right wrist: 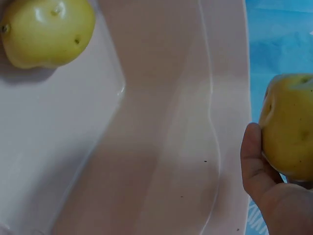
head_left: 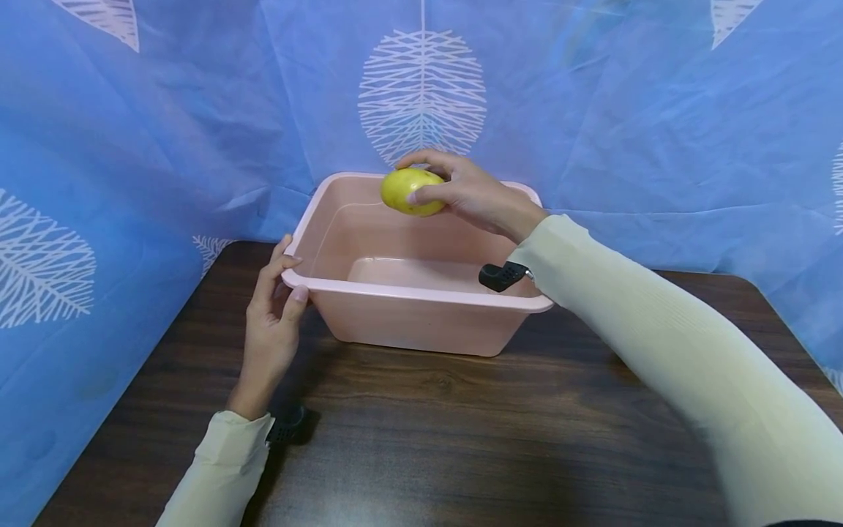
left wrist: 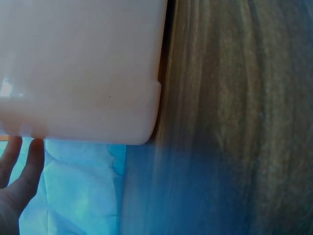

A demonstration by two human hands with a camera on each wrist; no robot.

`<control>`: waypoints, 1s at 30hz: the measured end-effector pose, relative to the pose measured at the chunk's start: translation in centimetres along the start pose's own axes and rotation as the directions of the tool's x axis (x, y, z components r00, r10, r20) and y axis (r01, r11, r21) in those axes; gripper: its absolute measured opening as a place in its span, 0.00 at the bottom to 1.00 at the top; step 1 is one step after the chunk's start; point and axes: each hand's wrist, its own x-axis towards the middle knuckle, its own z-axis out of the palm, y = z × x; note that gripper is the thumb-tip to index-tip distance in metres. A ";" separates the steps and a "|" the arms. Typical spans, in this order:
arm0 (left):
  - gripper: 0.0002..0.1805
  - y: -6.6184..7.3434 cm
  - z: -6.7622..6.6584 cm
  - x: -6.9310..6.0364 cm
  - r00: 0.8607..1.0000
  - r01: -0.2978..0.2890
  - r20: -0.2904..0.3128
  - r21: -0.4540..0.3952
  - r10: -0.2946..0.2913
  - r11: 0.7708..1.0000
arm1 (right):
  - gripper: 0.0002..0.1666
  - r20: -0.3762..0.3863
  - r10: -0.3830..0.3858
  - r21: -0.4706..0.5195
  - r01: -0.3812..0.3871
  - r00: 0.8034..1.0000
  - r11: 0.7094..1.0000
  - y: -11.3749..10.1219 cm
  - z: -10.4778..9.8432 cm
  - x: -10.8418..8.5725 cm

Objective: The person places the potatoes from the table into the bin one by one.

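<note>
A pink plastic basin (head_left: 408, 322) stands on the dark wooden table. Above its opening, my right hand (head_left: 470, 190) grips a yellow potato (head_left: 408, 192) between thumb and fingers. In the right wrist view the held potato (right wrist: 291, 127) appears at the right edge, partly cut off. A second potato (right wrist: 49, 32) lies on the basin's floor in that view; the head view does not show it. My left hand (head_left: 270, 315) holds the basin's left front corner, with the thumb at the rim's outer side and fingers over the rim. The left wrist view shows the basin's outer wall (left wrist: 83, 73).
A blue cloth (head_left: 626, 132) with white leaf prints hangs behind and to the left of the table (head_left: 421, 432), close to the basin's back. A black strap end (head_left: 503, 277) sticks out from the right sleeve, over the basin's front rim.
</note>
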 end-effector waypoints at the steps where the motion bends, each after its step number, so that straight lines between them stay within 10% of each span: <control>1: 0.23 0.0 0.0 0.0 1.000 0.002 -0.002 -0.001 -0.002 1.000 | 0.33 0.017 0.005 -0.001 -0.005 1.000 1.000 0.0 0.0 0.1; 24: 0.22 0.0 -0.1 0.1 1.000 -0.025 -0.009 0.009 0.025 1.000 | 0.32 0.221 0.014 -0.130 0.015 0.975 0.991 0.7 1.2 1.1; 30: 0.22 -0.1 0.0 0.1 1.000 -0.027 -0.006 0.012 0.027 1.000 | 0.31 0.322 0.080 -0.118 -0.044 0.943 0.992 1.1 1.3 1.1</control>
